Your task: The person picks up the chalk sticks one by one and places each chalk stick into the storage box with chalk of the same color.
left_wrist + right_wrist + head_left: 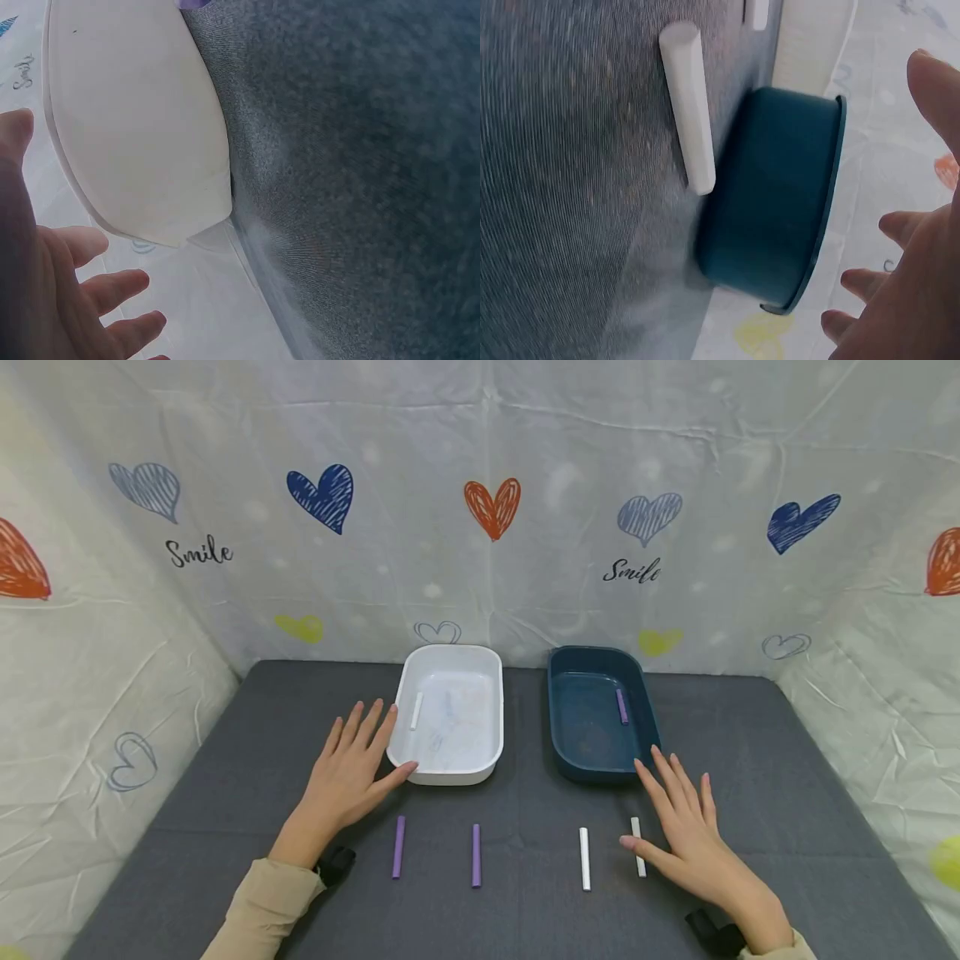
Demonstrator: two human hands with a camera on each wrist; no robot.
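Observation:
My left hand [348, 778], fingers spread, hovers at the left edge of a white tray [491, 718] and holds nothing. Inside that tray lies one white chalk stick [416, 711]. My right hand [693, 839] is also spread and empty, with its fingertips by the near right corner of a dark teal tray [588, 756]. A purple chalk stick [622, 707] rests in the teal tray. Under the right thumb a white chalk stick [634, 827] is partly covered in the head view; the right wrist view shows this white chalk [686, 109] lying on the cloth below the hand.
Two purple chalk sticks, a left one [398, 847] and a right one [476, 856], lie before the white tray. Another white chalk stick [584, 859] lies before the teal tray. Grey cloth [517, 910] covers the table, and a heart-printed curtain [405, 560] rises behind it.

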